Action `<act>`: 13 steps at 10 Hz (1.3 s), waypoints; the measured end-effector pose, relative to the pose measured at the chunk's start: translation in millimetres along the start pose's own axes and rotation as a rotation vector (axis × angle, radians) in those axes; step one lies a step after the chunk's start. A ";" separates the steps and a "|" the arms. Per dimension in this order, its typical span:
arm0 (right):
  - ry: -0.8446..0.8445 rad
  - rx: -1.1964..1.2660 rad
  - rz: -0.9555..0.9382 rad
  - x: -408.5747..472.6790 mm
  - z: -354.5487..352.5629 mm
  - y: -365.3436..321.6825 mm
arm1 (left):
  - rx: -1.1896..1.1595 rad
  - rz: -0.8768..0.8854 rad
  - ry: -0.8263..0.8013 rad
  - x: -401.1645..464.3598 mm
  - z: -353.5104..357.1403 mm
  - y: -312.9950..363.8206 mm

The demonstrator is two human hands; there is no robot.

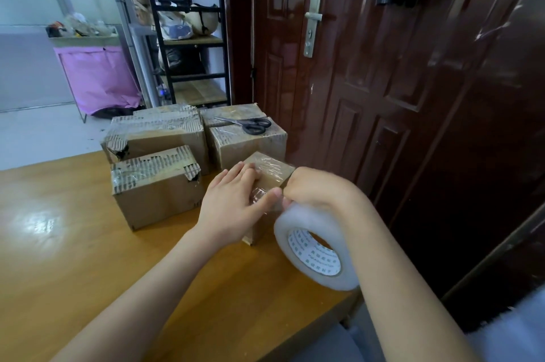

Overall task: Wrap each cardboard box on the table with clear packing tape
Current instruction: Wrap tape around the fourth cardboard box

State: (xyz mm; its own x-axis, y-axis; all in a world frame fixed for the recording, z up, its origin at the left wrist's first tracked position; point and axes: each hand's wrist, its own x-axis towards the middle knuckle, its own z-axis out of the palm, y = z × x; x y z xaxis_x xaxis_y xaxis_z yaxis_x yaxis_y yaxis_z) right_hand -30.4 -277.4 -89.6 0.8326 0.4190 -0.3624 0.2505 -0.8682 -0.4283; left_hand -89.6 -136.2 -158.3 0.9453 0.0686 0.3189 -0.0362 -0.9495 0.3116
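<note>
Just one wide-angle head cam here, looking forward and down from the person's own eye line, close over the near end of the counter (73, 243), with a dark door (383, 81) filling the right side.

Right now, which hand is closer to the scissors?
Left. The left hand presses on the small box, just below the scissors; the right hand holds the tape roll, lower right.

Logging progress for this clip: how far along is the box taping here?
Done, apparently: the back right box, glossy with tape, scissors on top. In hand: the small box, pressed by the left hand, while the right hand holds the tape roll. Left: two torn boxes showing bare cardboard.
</note>
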 end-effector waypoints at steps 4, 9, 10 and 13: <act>0.052 -0.077 -0.101 -10.4 0.3 7.1 | 0.015 -0.040 0.005 -0.7 -2.0 5.9; 0.196 0.148 -0.162 -31.1 4.6 40.4 | 0.200 0.056 0.003 -5.0 3.2 6.7; 0.193 0.136 -0.161 -30.2 4.6 34.7 | 0.176 0.050 0.013 -6.1 2.6 6.2; 0.182 0.141 -0.154 -33.4 3.2 32.4 | 0.214 -0.019 0.163 -3.7 19.4 13.8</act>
State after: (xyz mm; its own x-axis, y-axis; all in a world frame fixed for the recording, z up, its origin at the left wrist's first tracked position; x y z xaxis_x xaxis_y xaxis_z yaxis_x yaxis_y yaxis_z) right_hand -51.7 -318.7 -94.0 0.8683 0.4773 -0.1351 0.3203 -0.7473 -0.5822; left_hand -87.3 -155.4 -172.5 0.8800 0.1193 0.4598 0.0671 -0.9895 0.1282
